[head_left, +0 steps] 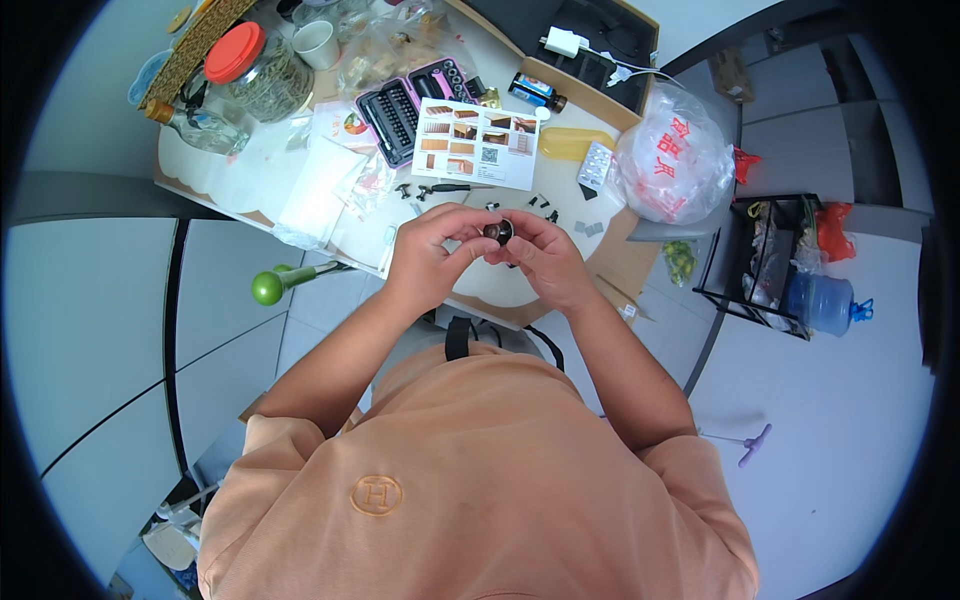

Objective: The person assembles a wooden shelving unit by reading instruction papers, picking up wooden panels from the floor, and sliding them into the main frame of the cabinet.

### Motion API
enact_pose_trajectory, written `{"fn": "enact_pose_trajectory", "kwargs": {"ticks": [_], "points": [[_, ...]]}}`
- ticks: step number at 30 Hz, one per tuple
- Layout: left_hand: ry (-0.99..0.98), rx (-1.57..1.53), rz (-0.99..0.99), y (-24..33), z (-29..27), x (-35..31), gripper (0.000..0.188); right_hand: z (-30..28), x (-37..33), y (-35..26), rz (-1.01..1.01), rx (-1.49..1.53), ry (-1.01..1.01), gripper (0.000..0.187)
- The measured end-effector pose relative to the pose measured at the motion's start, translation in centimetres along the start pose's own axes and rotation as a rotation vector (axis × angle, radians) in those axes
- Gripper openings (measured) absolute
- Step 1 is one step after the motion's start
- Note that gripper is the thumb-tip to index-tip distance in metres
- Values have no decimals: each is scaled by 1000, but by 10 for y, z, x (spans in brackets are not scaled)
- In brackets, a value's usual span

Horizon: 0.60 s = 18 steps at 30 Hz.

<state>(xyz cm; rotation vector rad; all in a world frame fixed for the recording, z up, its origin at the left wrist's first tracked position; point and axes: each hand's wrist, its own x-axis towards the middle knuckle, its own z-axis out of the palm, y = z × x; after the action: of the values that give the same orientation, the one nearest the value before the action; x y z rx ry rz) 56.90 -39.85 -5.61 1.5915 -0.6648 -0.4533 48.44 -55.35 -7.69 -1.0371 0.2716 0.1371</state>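
Close to the table's near edge, my left hand (pixel 428 252) and my right hand (pixel 552 262) meet, fingers bent and closed around a small dark round part (pixel 498 231) with a shiny rim. Both sets of fingertips press on it from either side; its underside is hidden. Just beyond my left hand lie a black-handled screwdriver (pixel 452 188) and a small black hammer-shaped piece (pixel 403 190). Small black pieces (pixel 541 202) rest past my right hand. Farther back, a printed picture sheet (pixel 478 150) overlaps a pink-and-black tool case (pixel 388 122).
A red-lidded glass jar (pixel 275 85), a clear bottle (pixel 208 132) and a white cup (pixel 317 45) stand at the far left. An open cardboard box (pixel 585 88) and a full white plastic bag (pixel 675 150) occupy the right. Beyond is a black rack (pixel 750 296) beside a blue water jug (pixel 822 303).
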Motion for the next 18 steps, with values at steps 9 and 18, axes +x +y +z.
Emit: {"fn": "enact_pose_trajectory", "kwargs": {"ticks": [9, 18], "points": [[83, 187, 217, 10, 2, -10, 21, 6, -8, -3, 6, 116, -93, 36], [160, 151, 57, -29, 18, -23, 13, 0, -7, 16, -3, -91, 118, 31]]}}
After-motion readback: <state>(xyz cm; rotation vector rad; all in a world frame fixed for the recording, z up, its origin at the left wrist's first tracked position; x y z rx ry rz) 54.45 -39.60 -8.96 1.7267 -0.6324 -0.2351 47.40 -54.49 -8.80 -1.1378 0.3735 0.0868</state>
